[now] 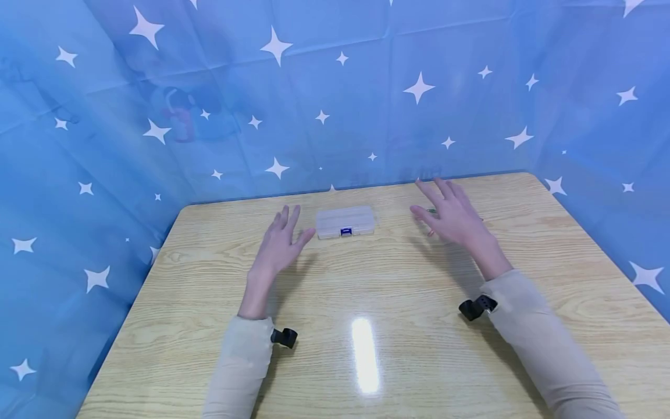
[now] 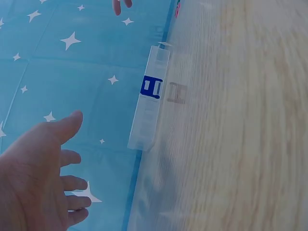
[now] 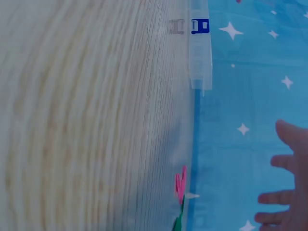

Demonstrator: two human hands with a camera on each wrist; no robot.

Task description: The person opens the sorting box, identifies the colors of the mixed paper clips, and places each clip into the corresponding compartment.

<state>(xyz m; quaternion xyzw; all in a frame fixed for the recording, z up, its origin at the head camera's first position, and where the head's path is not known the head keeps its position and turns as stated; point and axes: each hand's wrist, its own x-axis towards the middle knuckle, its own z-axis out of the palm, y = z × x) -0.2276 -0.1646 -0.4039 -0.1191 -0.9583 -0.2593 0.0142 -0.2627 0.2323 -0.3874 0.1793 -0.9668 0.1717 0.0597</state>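
Observation:
A clear flat plastic case (image 1: 345,220) with a blue latch (image 1: 346,231) lies toward the back of the table, closed. My left hand (image 1: 279,247) hovers just left of it, fingers spread and holding nothing. On the other side, my right hand (image 1: 451,216) is raised with spread fingers, also holding nothing. Partly hidden beneath that hand are small pink and green things; in the right wrist view they appear as a slim pink piece (image 3: 180,185) above a green one (image 3: 178,223), their kind unclear. Both wrist views show the case (image 2: 146,118) apart from the hands.
The wood-grain table (image 1: 366,291) reaches back to a blue curtain (image 1: 356,139) with white stars, which also hangs along both sides. Small black cameras (image 1: 285,337) sit on the sleeves. A bright light reflection falls on the tabletop near its front.

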